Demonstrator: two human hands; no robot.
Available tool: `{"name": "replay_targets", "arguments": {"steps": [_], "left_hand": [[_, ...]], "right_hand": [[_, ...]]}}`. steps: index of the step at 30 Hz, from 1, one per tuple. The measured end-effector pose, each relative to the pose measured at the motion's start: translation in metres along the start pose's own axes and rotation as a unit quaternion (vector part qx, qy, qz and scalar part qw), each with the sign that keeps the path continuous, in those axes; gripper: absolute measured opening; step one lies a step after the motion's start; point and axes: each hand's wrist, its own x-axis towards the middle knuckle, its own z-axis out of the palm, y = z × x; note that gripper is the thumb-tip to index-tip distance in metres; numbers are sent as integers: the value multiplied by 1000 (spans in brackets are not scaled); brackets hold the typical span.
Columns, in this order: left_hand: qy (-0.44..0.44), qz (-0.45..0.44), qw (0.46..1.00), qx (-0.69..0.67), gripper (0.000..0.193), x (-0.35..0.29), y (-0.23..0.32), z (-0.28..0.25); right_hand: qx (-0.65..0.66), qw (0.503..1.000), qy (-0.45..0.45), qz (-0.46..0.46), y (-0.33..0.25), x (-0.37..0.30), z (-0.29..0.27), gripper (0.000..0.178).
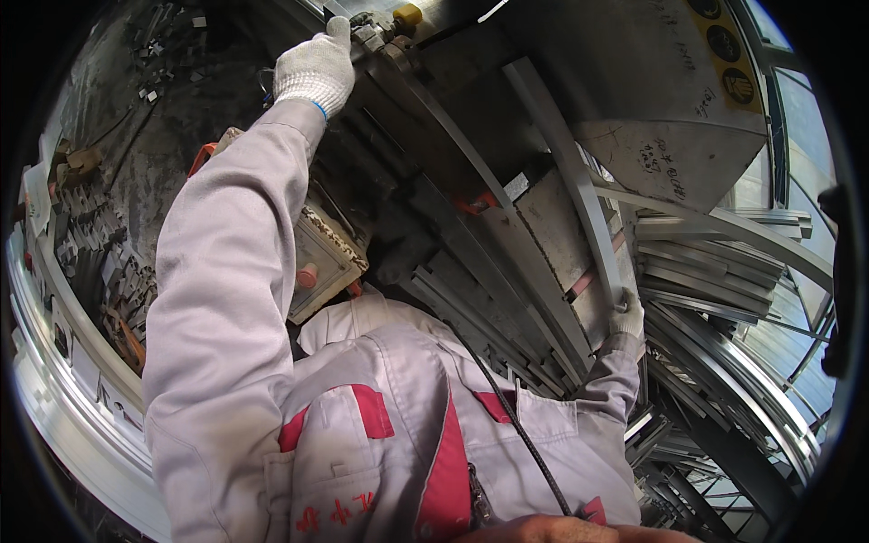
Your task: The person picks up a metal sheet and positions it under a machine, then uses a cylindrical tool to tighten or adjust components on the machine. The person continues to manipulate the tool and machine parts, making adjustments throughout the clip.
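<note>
My left hand (pixel 315 68), in a white knit glove, is raised high and rests its fingers on a metal fitting with a yellow cap (pixel 405 13) at the top of a cutting machine. Whether the fingers close around the fitting is hidden. My right hand (pixel 626 317), also gloved, grips a long grey aluminium strip (pixel 566 167) that runs up and left across the machine bed. Both arms wear grey work sleeves with red trim.
A large grey metal housing (pixel 652 100) stands at the upper right. Stacked aluminium profiles (pixel 715 271) lie to the right. Metal offcuts (pixel 100 253) litter the dark floor at left, beside a curved bright rail (pixel 54 362). A black cable (pixel 516 421) hangs down my chest.
</note>
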Motion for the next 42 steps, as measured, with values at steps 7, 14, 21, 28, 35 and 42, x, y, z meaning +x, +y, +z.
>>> {"name": "replay_targets", "arguments": {"steps": [7, 14, 21, 28, 35, 42], "left_hand": [[2, -2, 1000, 15, 32, -1, -2, -17], [-30, -1, 999, -21, 46, 5, -7, -37], [-59, 12, 998, -11, 68, 14, -7, -41], [-84, 59, 993, -50, 73, 19, -23, -51], [-131, 63, 989, -36, 84, 23, -32, -79], [-99, 75, 991, -42, 74, 40, -61, -77]], "right_hand": [[-79, 992, 34, -91, -81, 2, -6, 94], [-28, 947, 210, -243, -175, -50, 9, 83], [61, 935, 222, -270, -274, -182, 61, 59], [163, 962, 141, -168, -377, -388, 131, 51], [221, 956, 162, -104, -440, -467, 119, 49], [319, 914, 217, -123, -522, -400, 93, 46]]}}
